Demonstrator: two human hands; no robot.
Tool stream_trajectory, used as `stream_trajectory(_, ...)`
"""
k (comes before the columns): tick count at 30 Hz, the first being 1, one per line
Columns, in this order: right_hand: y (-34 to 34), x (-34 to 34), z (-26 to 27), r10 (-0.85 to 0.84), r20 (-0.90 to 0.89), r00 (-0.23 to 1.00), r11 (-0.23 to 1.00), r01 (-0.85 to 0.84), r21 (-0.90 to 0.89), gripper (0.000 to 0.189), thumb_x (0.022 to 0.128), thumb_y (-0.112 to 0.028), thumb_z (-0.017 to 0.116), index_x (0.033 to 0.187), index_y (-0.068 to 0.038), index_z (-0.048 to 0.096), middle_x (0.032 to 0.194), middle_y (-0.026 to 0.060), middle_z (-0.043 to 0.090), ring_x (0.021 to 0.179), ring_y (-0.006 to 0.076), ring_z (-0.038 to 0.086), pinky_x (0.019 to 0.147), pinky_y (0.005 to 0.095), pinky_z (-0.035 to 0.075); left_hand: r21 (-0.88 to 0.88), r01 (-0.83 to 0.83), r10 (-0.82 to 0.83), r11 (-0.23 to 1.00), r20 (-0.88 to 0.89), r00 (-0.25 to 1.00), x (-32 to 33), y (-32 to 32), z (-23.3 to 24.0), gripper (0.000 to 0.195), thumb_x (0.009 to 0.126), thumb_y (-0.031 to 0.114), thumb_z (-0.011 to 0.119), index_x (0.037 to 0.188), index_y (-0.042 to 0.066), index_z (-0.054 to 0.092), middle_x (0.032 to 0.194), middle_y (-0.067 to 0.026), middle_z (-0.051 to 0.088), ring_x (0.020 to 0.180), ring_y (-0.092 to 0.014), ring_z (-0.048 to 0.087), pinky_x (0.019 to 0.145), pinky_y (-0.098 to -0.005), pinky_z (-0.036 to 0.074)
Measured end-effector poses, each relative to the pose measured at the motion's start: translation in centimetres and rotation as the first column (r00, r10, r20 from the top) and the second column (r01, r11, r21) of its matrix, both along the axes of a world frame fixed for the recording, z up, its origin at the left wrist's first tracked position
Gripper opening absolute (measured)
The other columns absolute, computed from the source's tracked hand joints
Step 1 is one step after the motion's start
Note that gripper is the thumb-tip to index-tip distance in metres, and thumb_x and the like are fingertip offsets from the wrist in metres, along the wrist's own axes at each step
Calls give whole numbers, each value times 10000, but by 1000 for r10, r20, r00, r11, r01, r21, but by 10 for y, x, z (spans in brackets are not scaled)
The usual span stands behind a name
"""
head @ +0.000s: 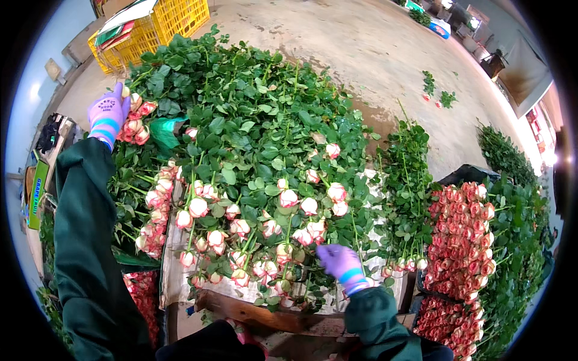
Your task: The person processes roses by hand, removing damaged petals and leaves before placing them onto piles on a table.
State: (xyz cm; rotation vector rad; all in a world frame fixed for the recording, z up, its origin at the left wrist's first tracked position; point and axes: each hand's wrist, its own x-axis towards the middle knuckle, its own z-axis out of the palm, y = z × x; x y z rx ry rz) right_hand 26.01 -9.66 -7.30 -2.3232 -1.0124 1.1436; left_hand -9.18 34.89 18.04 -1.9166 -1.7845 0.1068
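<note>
A large heap of cut roses [289,198] with white and pink blooms and long leafy stems lies before me on a pale-covered table. My left hand [108,110], in a purple glove with blue stripes, is stretched to the far left, at a small cluster of rose blooms [135,131]; its fingertips are partly hidden, so its hold is unclear. At the near side of the heap, beside the lower blooms, is my right hand [339,264] in a matching glove, slightly blurred. Whether it grips a stem cannot be seen.
Packed pink roses [460,239] stand at the right, with more rose bunches [158,207] at the left. A wooden bar [271,318] runs along the table's near edge. Yellow plastic crates [176,22] stand at the back left. A few cut stems [429,83] lie on the concrete floor.
</note>
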Motion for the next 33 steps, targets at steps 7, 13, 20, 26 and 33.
stream_trajectory(7, 106, -78, 14, 249, 289, 924, 957, -189, -219, 647, 855, -640, 445, 1073, -48, 587, 945, 176, 678, 908, 337, 652, 787, 444, 499, 168, 117, -107, 979, -65, 992, -38, -44, -2, 521, 899, 386, 514, 1347, 142, 404, 935, -143, 658, 846, -327, 646, 731, -446, 506)
stream_trajectory(13, 104, -52, 4, 7, 155, 988, 999, -2, -33, 472, 809, -472, 635, 1040, -62, 664, 898, 148, 691, 857, 252, 671, 763, 354, 510, 228, 395, -425, 890, 99, 900, -49, -101, -34, 507, 881, 288, 564, 1337, 115, 425, 945, -155, 631, 762, -346, 626, 670, -435, 494)
stream_trajectory(20, 93, -37, 46, -101, -803, 587, 820, 506, 267, 234, 871, -164, 670, 994, 33, 640, 886, 26, 666, 793, 94, 603, 750, 233, 478, -405, 569, -118, 716, 733, 670, 10, -211, -110, 428, 899, 365, 527, 1203, 66, 560, 912, -149, 674, 842, -320, 647, 749, -410, 503)
stream_trajectory(26, 95, -65, 17, -132, -704, 698, 883, 405, 236, 189, 871, -159, 670, 955, 10, 654, 864, 25, 665, 746, 80, 590, 710, 226, 477, -520, 648, 422, 557, 849, 319, 147, -179, -226, 727, 875, 622, 415, 1277, 24, 512, 1233, -203, 580, 1152, -336, 548, 971, -377, 412)
stream_trajectory(33, 78, -80, -35, -58, -429, 901, 968, 156, 197, 329, 861, -359, 647, 969, -48, 670, 790, 74, 681, 694, 176, 617, 692, 318, 500, -684, 421, 216, 595, 642, 736, 227, -187, -246, 632, 803, 525, 554, 1172, 13, 570, 1173, -201, 611, 1079, -321, 595, 914, -410, 452)
